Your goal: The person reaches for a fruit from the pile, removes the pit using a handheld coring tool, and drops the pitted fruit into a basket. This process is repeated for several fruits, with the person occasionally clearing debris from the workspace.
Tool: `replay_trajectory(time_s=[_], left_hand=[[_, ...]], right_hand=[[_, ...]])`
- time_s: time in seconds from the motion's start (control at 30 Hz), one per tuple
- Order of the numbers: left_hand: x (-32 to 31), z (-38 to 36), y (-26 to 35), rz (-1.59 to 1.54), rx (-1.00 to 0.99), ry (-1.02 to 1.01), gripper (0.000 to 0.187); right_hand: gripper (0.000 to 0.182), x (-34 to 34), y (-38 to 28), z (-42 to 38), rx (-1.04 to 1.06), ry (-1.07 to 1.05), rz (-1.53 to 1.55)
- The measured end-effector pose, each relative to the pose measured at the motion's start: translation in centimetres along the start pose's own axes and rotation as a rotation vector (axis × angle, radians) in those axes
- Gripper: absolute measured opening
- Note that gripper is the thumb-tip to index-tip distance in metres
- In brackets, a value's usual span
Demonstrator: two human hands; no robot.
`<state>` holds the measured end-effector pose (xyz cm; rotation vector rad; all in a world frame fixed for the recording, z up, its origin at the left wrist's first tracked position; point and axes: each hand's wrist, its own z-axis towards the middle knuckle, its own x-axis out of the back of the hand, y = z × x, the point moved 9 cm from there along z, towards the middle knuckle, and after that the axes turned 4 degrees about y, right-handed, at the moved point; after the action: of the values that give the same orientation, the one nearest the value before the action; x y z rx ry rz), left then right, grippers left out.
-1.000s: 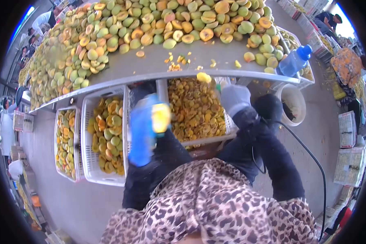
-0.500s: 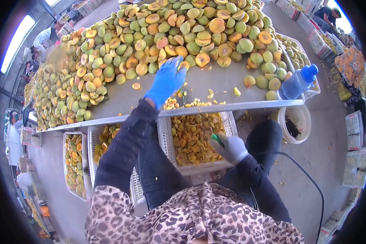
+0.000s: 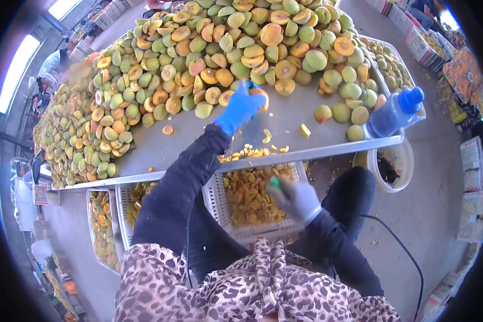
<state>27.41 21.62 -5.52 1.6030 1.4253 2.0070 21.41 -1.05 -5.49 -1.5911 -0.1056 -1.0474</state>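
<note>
My left hand [image 3: 240, 109], in a blue glove, reaches over the metal table to the near edge of a big heap of halved peaches [image 3: 188, 59]. Its fingers are closed round a peach half [image 3: 260, 97], whose orange side shows past the fingertips. Lower down, my right hand [image 3: 299, 199], in a grey glove, is closed on a small tool with a green handle [image 3: 275, 182]; the rest of the tool is blurred. Below that hand and to its left stands a white crate [image 3: 216, 201] full of yellow peach scraps [image 3: 252, 196].
Small yellow bits [image 3: 247, 152] lie along the table's metal rim [image 3: 316, 155]. A blue bottle [image 3: 389, 115] stands at the right corner, above a white bucket [image 3: 405, 166]. Crates of peaches [image 3: 103, 222] sit at lower left. A black cable [image 3: 402, 241] crosses the floor; other people work farther off.
My left hand has moved right and now grips a peach half, where before its fingers were at the heap's edge. My right hand with the green-handled tool has shifted slightly left.
</note>
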Motion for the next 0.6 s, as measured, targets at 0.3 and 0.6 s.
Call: replay_trajectory(time_s=[0.3,0.6], left_hand=[[0.9,-16.3,4.8,-1.468,0.124,0.084,0.04],[3.8,-22.2,5.0,-0.898,-0.144,0.341,0.04]], right_hand=[[0.024,4.1,-7.6,-0.1,0.121,0.302,0.252],[0.028,1.1,-9.9,-3.4,0.129,0.113,0.456]])
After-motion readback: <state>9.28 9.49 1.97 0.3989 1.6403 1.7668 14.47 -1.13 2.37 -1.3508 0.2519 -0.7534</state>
